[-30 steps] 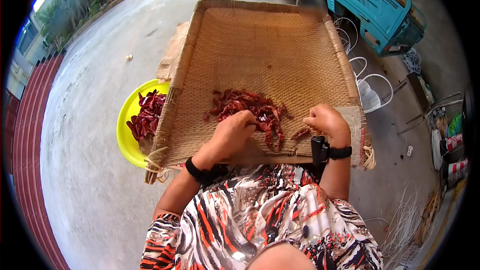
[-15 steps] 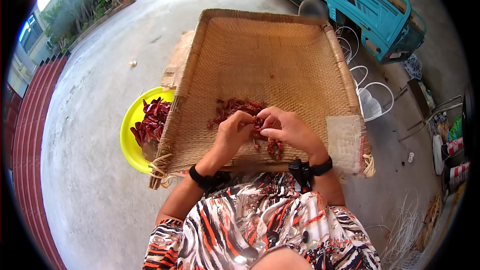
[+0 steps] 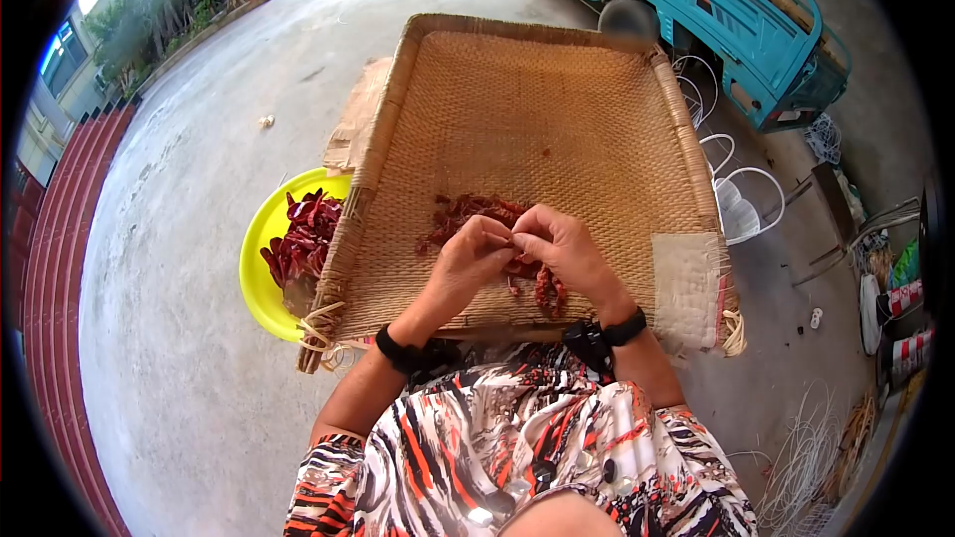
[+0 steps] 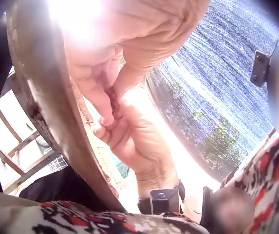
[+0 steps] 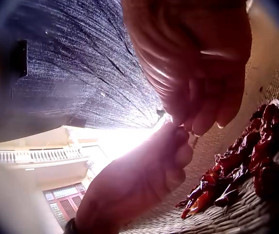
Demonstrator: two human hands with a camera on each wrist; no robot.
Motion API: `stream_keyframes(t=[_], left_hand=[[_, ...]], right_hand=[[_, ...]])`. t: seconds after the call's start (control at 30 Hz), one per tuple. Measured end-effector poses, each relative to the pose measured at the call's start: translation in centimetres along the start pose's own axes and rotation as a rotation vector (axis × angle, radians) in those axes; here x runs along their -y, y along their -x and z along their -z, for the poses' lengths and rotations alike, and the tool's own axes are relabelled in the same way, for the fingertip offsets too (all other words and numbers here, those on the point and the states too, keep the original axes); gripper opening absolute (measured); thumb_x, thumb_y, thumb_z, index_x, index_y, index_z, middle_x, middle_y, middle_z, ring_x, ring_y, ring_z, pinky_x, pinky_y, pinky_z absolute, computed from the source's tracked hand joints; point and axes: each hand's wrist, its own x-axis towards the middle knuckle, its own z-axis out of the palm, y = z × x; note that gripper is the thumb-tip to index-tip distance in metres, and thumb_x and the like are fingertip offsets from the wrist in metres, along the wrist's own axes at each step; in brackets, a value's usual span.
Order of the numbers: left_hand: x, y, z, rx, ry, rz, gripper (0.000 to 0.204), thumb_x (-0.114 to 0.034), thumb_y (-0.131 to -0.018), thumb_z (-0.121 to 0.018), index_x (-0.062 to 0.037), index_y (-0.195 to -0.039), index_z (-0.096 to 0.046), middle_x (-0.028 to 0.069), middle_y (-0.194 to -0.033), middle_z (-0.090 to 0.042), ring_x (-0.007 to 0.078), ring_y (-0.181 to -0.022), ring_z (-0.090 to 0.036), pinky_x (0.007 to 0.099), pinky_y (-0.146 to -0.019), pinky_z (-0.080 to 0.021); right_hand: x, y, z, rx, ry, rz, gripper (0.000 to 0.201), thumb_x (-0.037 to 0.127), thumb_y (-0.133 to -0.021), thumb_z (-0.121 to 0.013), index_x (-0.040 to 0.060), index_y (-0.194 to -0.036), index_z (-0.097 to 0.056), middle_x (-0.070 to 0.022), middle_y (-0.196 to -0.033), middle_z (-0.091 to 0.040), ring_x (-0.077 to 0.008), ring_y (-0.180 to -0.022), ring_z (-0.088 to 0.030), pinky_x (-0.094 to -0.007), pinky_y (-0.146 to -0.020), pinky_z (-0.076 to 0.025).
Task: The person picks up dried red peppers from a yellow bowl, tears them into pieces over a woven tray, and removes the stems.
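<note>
Over the near part of a woven tray (image 3: 557, 139), my left hand (image 3: 466, 264) and right hand (image 3: 572, 257) meet fingertip to fingertip. Between them they pinch a dried chili pepper (image 4: 114, 100), a wrinkled dark red piece that shows in the left wrist view and is mostly covered by the fingers. A loose pile of dried red chili peppers (image 3: 468, 209) lies on the tray just beyond and under the hands. The right wrist view shows this pile (image 5: 256, 161) on the weave beside the fingers.
A yellow basin (image 3: 255, 278) with darker red chilies (image 3: 303, 234) stands left of the tray, partly under its edge. A pale patch (image 3: 686, 283) covers the tray's near right corner. White buckets (image 3: 736, 209) stand to the right, a teal cargo vehicle (image 3: 696, 10) behind.
My right hand has come left from the tray's right side to meet my left hand, and a small chili that lay near it has left that spot. Both hands now pinch together.
</note>
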Motion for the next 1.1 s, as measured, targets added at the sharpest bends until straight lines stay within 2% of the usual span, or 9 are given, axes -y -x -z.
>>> stream_keyframes(t=[0.17, 0.4, 0.57, 0.67, 0.73, 0.83, 0.9, 1.0, 1.1], left_hand=[[0.7, -0.1, 0.4, -0.026, -0.054, -0.073, 0.023, -0.003, -0.094, -0.062, -0.0050, -0.116, -0.055, 0.0006, -0.094, -0.063, 0.0044, -0.076, -0.056, 0.0181, -0.063, -0.047], [-0.9, 0.3, 2.6, -0.452, -0.164, -0.406, 0.020, 0.001, -0.095, -0.055, -0.0043, -0.114, -0.057, 0.0024, -0.097, -0.060, 0.0050, -0.077, -0.055, 0.0189, -0.068, -0.048], [-4.8, 1.1, 6.9, -0.629, -0.236, -0.468, 0.020, -0.001, -0.097, -0.054, -0.0053, -0.115, -0.057, 0.0029, -0.099, -0.060, 0.0064, -0.076, -0.056, 0.0194, -0.068, -0.049], [-5.8, 1.3, 7.8, -0.916, -0.319, -0.470, 0.029, -0.003, -0.093, -0.058, -0.0051, -0.122, -0.057, 0.0029, -0.100, -0.061, 0.0090, -0.082, -0.058, 0.0215, -0.074, -0.049], [-5.3, 1.4, 9.4, -0.905, -0.425, -0.452, 0.039, -0.004, -0.090, -0.062, -0.0047, -0.129, -0.055, 0.0017, -0.101, -0.062, 0.0111, -0.090, -0.060, 0.0239, -0.079, -0.048], [-5.1, 1.2, 8.6, -0.408, -0.470, -0.275, 0.037, -0.006, -0.091, -0.063, -0.0044, -0.127, -0.056, 0.0029, -0.105, -0.063, 0.0104, -0.093, -0.060, 0.0244, -0.077, -0.049], [-5.5, 1.2, 5.2, -0.253, -0.449, -0.070, 0.033, -0.009, -0.092, -0.066, -0.0022, -0.123, -0.057, 0.0045, -0.101, -0.065, 0.0090, -0.086, -0.060, 0.0241, -0.071, -0.050], [-3.9, 0.8, 3.7, -0.079, -0.529, -0.089, 0.031, -0.013, -0.092, -0.068, 0.0001, -0.119, -0.059, 0.0039, -0.088, -0.065, 0.0080, -0.071, -0.057, 0.0232, -0.065, -0.049], [-3.0, 0.5, 3.9, 0.023, -0.508, -0.069, 0.021, -0.016, -0.095, -0.066, -0.0009, -0.108, -0.062, 0.0018, -0.087, -0.064, 0.0064, -0.076, -0.056, 0.0226, -0.064, -0.048]], right_hand=[[-0.5, 0.0, 0.6, -0.058, -0.103, -0.018, 0.007, 0.007, -0.091, -0.064, 0.0019, -0.095, -0.063, -0.0028, -0.084, -0.065, -0.0080, -0.077, -0.061, -0.0247, -0.067, -0.052], [-0.8, 0.8, 0.8, 0.051, 0.541, 0.131, 0.025, 0.017, -0.080, -0.071, 0.0011, -0.098, -0.064, -0.0137, -0.092, -0.066, -0.0283, -0.090, -0.065, -0.0373, -0.080, -0.051], [-1.8, 0.6, 1.1, 0.099, 0.606, 0.146, 0.021, 0.013, -0.081, -0.069, 0.0036, -0.099, -0.065, -0.0149, -0.096, -0.066, -0.0273, -0.091, -0.065, -0.0376, -0.078, -0.051], [-1.5, 0.7, 0.7, 0.020, 0.476, 0.133, 0.018, 0.009, -0.081, -0.069, 0.0039, -0.098, -0.065, -0.0114, -0.091, -0.065, -0.0231, -0.088, -0.065, -0.0346, -0.076, -0.051], [-1.4, 0.5, 0.4, -0.046, 0.368, 0.148, 0.016, 0.006, -0.082, -0.069, 0.0039, -0.098, -0.065, -0.0083, -0.088, -0.065, -0.0192, -0.086, -0.064, -0.0319, -0.075, -0.051], [-1.4, 0.0, -0.1, -0.104, 0.179, 0.154, 0.014, 0.004, -0.083, -0.069, 0.0040, -0.096, -0.065, -0.0047, -0.086, -0.064, -0.0134, -0.083, -0.062, -0.0282, -0.073, -0.051], [-0.9, -0.3, -0.9, -0.106, 0.023, 0.102, 0.012, 0.004, -0.085, -0.069, 0.0040, -0.095, -0.064, -0.0036, -0.087, -0.065, -0.0108, -0.081, -0.062, -0.0267, -0.072, -0.052], [1.7, -0.1, -1.9, -0.032, 0.047, 0.108, 0.012, 0.005, -0.086, -0.070, 0.0030, -0.095, -0.063, -0.0034, -0.088, -0.066, -0.0097, -0.080, -0.062, -0.0251, -0.071, -0.053], [1.8, -0.4, -2.6, 0.045, 0.008, 0.125, 0.012, 0.005, -0.087, -0.069, 0.0024, -0.097, -0.061, -0.0020, -0.086, -0.065, -0.0097, -0.079, -0.062, -0.0238, -0.070, -0.052]])
